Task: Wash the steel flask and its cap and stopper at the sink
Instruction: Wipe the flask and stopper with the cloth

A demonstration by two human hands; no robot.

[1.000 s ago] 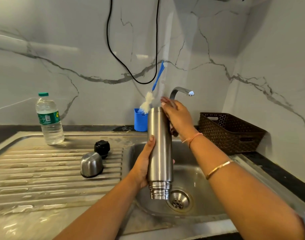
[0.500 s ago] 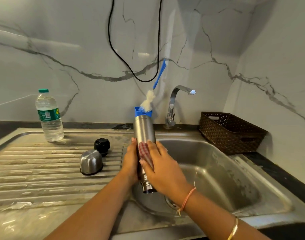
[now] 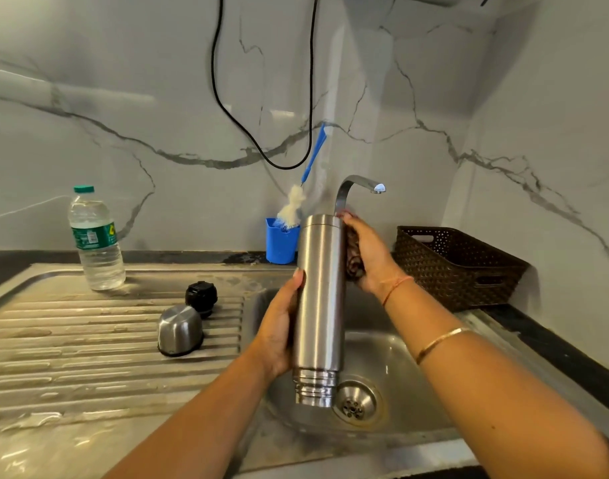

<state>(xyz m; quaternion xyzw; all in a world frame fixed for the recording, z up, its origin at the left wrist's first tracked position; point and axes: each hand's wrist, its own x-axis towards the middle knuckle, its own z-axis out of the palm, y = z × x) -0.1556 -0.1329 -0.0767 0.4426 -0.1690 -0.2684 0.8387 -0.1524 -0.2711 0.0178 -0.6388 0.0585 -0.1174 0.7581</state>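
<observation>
Fingers [image 3: 298, 281] of left hand [image 3: 279, 326] wrapped round steel flask [image 3: 320, 299], mouth-down over sink [image 3: 417, 375]. Right hand [image 3: 368, 257] clutching scrubber [image 3: 354, 257] against upper end. Outside scrub likely midway. Cap [image 3: 179, 329] and stopper [image 3: 201, 296] on drainboard [image 3: 88, 340], seemingly unwashed. Rinse pending.

The steel flask [image 3: 320, 305] hides the fingers of the left hand [image 3: 279, 337], all but the thumb, and the foot of the tap [image 3: 351, 188]. The dark scrubber [image 3: 353, 261] is mostly buried between the right hand [image 3: 370, 259] and the flask, its kind unclear. The water bottle [image 3: 95, 243] label's print is too small to read, and the black cable [image 3: 213, 63] runs off the top edge.
</observation>
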